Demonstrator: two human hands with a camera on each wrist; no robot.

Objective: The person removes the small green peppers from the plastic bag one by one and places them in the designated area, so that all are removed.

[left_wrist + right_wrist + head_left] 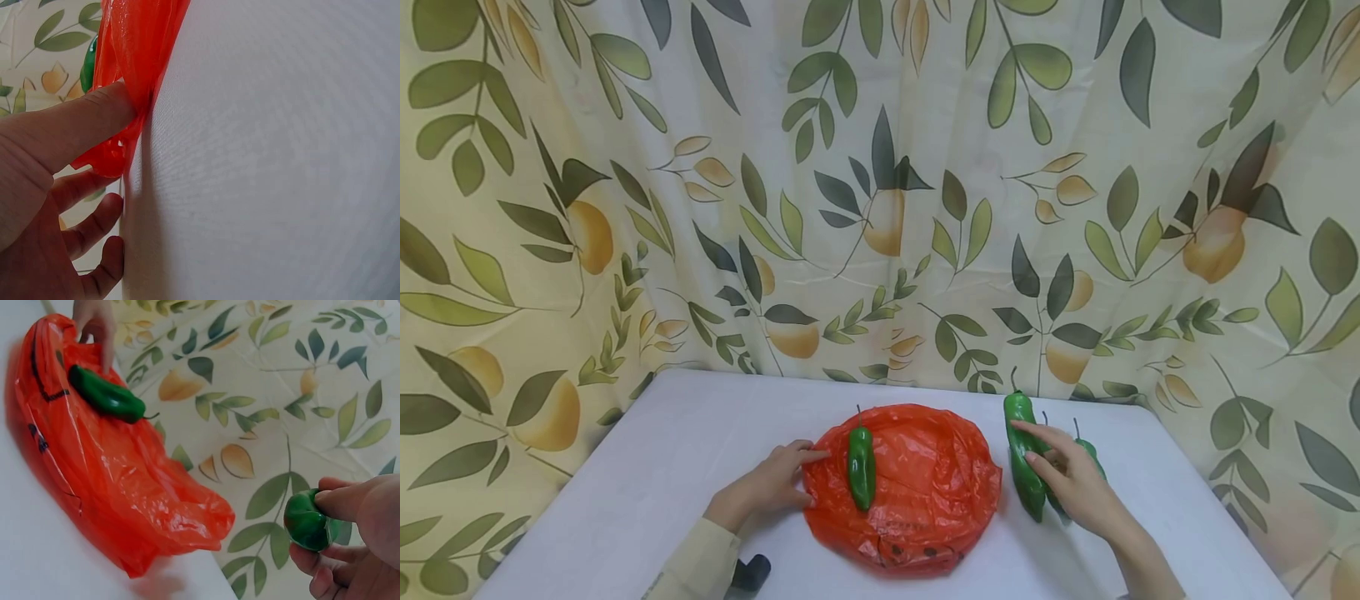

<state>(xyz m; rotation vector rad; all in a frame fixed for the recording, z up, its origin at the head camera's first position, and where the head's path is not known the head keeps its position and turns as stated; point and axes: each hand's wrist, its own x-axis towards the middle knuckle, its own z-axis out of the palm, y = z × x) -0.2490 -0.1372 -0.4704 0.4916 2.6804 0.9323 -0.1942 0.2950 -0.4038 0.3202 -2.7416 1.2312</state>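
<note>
A red plastic bag lies on the white table with one green pepper on its left part. At the bag's left edge my left hand pinches the plastic; the left wrist view shows the thumb against the red bag. To the right of the bag, my right hand grips a long green pepper, held between thumb and fingers in the right wrist view, where its rounded end shows. Two more peppers, one of them at the right, are partly hidden behind this hand.
A black object is on the table near the front, beside the left sleeve. Behind the table and at its sides hangs a curtain with leaves and fruit printed on it.
</note>
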